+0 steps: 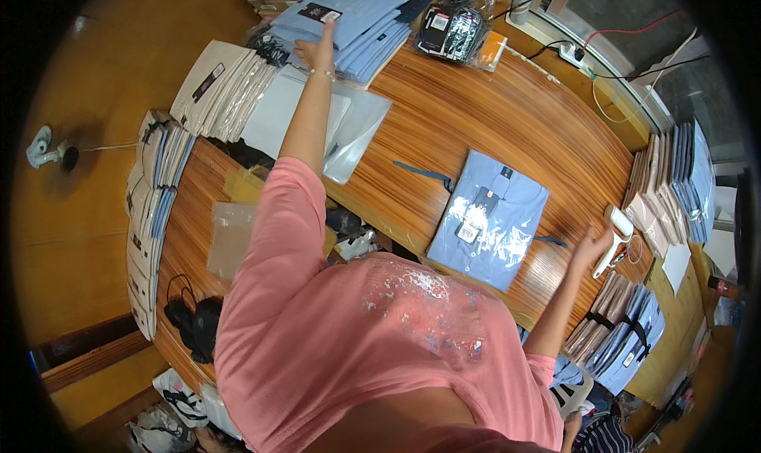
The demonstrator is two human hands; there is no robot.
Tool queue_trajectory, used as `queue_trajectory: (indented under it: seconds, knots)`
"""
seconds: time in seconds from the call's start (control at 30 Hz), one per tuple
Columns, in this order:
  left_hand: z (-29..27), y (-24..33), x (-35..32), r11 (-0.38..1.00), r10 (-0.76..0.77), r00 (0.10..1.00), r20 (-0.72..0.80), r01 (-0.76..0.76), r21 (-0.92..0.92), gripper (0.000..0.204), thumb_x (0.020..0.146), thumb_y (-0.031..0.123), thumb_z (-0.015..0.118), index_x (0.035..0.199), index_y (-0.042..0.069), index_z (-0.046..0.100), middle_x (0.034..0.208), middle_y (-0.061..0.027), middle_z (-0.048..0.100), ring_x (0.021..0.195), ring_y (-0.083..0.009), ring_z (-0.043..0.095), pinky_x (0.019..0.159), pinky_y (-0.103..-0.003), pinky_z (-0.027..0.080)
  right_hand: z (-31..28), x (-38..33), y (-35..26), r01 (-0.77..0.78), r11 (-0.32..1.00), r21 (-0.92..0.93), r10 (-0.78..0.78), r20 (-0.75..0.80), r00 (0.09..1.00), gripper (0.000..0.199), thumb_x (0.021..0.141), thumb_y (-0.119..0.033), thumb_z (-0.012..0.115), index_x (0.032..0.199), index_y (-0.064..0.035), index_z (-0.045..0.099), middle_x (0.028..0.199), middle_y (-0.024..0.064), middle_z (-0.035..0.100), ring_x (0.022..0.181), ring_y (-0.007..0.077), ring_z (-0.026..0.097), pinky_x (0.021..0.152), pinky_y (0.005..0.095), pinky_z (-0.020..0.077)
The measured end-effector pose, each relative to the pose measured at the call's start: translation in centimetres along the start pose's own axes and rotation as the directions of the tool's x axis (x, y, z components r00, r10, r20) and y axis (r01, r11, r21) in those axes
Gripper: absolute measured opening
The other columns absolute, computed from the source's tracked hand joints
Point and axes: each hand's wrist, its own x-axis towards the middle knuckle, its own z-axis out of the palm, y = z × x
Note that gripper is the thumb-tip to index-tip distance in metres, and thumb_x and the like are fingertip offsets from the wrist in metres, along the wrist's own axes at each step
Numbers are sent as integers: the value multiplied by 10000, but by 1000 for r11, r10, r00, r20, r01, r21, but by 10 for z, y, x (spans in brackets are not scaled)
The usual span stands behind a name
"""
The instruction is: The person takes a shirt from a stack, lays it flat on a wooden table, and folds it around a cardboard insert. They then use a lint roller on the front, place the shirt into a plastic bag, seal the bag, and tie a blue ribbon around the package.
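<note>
My left hand [319, 53] reaches to the far left. It lies at the near edge of a stack of folded light-blue shirts [361, 17] in clear bags, thumb stretched out from the other fingers near the top shirt's dark tag. On the right, my right hand [588, 249] is beside a white lint roller [609, 255], fingers apart, the fingertips close to its handle; whether they touch cannot be made out. Between my arms a folded blue shirt [491, 223] with a dark hang tag lies in a shiny clear bag on the wooden table [428, 96].
Clear plastic bags [353, 132] lie below my left arm, near packed beige shirts [222, 88]. Dark blue strips [420, 172] poke out beside the middle shirt. Packed tags [452, 29] sit at the back. Bundled shirts [622, 330] and upright stacks [670, 183] line the right.
</note>
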Motion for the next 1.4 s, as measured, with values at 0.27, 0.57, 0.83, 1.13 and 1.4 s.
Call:
queue_trajectory:
  seconds: [0.27,0.57,0.83,1.13,1.4]
  knots:
    - [-76,-92,31,788,153,872,466,177,-590,529,870,-44,438,1360,-4,243,1332,-171,382,1196,-276,420,1008,-373,340,29,-67,-204,-374,777,506,0,595,803,318,796,-1,553,1104,-80,563,1125,55,545,1027,179,511,771,289,445]
    - [-211,-165,-83,725,-89,963,256,239,-646,533,846,-86,377,1356,7,257,1284,-154,411,1190,-262,415,1008,-393,317,78,-115,-312,-285,750,597,-393,749,534,229,829,-32,548,1054,8,565,1019,153,556,1000,295,535,865,316,406]
    - [-163,-86,-52,420,716,589,375,-792,443,797,740,84,587,1422,82,175,1425,-295,137,1334,-434,104,1046,-552,155,59,-130,-282,-534,675,509,-206,825,526,234,879,-58,529,1106,-3,552,1059,83,583,974,136,543,835,276,436]
    - [-80,-13,12,129,594,108,797,-991,38,397,850,181,541,1245,205,508,1188,-57,569,1088,-240,542,908,-388,431,22,-157,-268,-516,706,486,-250,852,460,310,850,-134,577,1138,-30,532,1091,109,571,983,206,549,830,318,444]
    - [-66,109,-195,112,602,-3,798,-990,-89,211,839,198,565,909,3,607,767,-96,625,709,-178,585,647,-289,460,98,-87,-355,-521,244,818,-221,569,792,715,776,-284,668,1319,-30,277,1249,163,439,1129,242,449,902,353,412]
